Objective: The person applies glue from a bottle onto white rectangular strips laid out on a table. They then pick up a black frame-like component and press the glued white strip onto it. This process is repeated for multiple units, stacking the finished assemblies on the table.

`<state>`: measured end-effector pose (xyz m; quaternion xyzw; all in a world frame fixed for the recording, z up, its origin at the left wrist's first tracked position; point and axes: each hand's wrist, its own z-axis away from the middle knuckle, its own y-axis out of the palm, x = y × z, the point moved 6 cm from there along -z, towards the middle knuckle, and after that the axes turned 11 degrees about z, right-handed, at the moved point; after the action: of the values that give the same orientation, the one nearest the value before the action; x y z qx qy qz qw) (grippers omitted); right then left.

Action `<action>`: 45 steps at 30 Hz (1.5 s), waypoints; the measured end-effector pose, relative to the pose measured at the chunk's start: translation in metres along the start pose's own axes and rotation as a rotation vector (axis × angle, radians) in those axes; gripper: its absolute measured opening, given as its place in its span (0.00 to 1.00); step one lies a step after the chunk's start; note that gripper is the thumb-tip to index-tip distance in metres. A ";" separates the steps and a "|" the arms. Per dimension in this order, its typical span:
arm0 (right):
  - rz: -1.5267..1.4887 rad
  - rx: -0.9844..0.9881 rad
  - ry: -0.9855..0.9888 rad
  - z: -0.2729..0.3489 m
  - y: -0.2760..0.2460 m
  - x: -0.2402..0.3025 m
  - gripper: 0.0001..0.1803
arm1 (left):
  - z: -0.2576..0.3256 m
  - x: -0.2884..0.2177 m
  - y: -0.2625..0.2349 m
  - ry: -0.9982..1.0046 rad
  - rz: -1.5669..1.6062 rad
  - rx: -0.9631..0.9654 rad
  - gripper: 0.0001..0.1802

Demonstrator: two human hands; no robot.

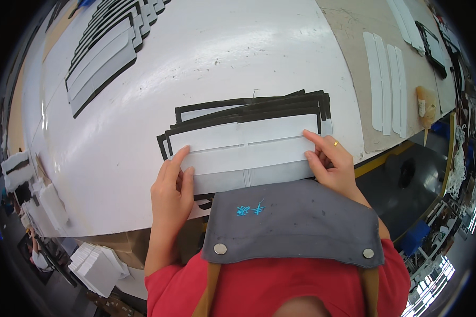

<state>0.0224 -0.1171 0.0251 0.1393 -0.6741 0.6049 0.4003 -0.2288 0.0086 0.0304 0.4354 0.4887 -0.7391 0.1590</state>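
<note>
Spanning the panel [269, 145] end to end, the fingers [181, 154] were right on its two short sides! Left hand [170, 185] at the left end, forefinger above, thumb below, tips parted. Right hand [333, 161] at the other, gold ring [335, 143] glinting, in much the same pose. A firm pinch or only a light touch? Impossible to tell, with the undersides out of sight, but neither fist was clenched. A hold that wide, it seemed, kept the panel square and flat, and left its middle, with the slits, uncovered.

And where was it? On top of the pile [206, 110], close in front of the person, its near edge partly hidden by the grey apron [296, 222]. Dark borders poked out at odd angles behind; that pile was far from even! Being so near the body probably let both elbows stay bent and the reach stay short.

Out across the white desk [238, 68], upper left, lay a row [103, 66] of similar pieces, overlapped like shingles, perhaps so each edge was easy to catch. Over on the right, white strips [375, 84] lay lengthwise on a tan sheet [344, 26], well clear of the elbows, with a yellowish block [427, 105] beside them.
</note>
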 end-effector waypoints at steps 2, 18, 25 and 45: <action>0.018 0.014 0.038 -0.002 0.001 0.005 0.18 | 0.000 0.000 -0.001 0.015 -0.071 0.004 0.20; 0.262 0.066 -0.489 -0.076 0.035 0.054 0.08 | -0.037 -0.056 0.054 0.979 -0.212 0.214 0.11; 0.178 0.172 -0.473 -0.081 0.043 0.052 0.07 | -0.033 -0.052 0.056 1.006 -0.272 0.224 0.10; 0.218 0.073 -0.518 -0.083 0.047 0.050 0.09 | -0.033 -0.051 0.059 0.961 -0.149 0.235 0.08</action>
<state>-0.0106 -0.0148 0.0232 0.2305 -0.7427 0.6125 0.1421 -0.1444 -0.0008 0.0319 0.7057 0.4499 -0.5142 -0.1876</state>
